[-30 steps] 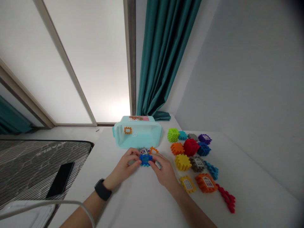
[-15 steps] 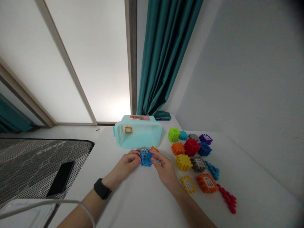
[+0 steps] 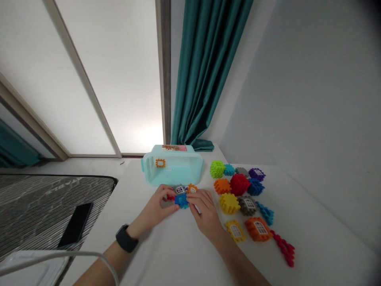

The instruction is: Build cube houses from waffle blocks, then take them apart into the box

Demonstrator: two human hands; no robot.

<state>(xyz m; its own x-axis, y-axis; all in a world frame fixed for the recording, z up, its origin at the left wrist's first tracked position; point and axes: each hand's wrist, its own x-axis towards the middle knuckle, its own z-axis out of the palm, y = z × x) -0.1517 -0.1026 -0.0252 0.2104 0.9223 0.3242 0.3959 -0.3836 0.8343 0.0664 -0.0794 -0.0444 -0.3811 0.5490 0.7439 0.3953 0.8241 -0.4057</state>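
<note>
Both my left hand (image 3: 157, 208) and my right hand (image 3: 205, 210) press on a blue plastic waffle block (image 3: 181, 200) at the middle of the white table (image 3: 166, 254). Just behind it, a grey window block (image 3: 179, 190) and an orange block (image 3: 192, 189) join the cluster between my hands. A red piece (image 3: 169, 197) shows beside my left fingers. My fingers hide part of these pieces, so how they connect is hidden. A pale turquoise plastic box (image 3: 172, 172) stands just beyond the cluster, with a small orange frame piece (image 3: 160, 163) on its inner wall.
To the right lie several loose waffle blocks, including a red one (image 3: 239, 184) and a yellow one (image 3: 229, 203). A red chain of pieces (image 3: 284, 249) lies further right. A black phone (image 3: 75, 224) rests on a striped mattress (image 3: 44, 202) beyond the table's left edge.
The blue block has dropped lower and closer to the table between my hands, and a red piece now shows at its left. My hands have come closer around the cluster.
</note>
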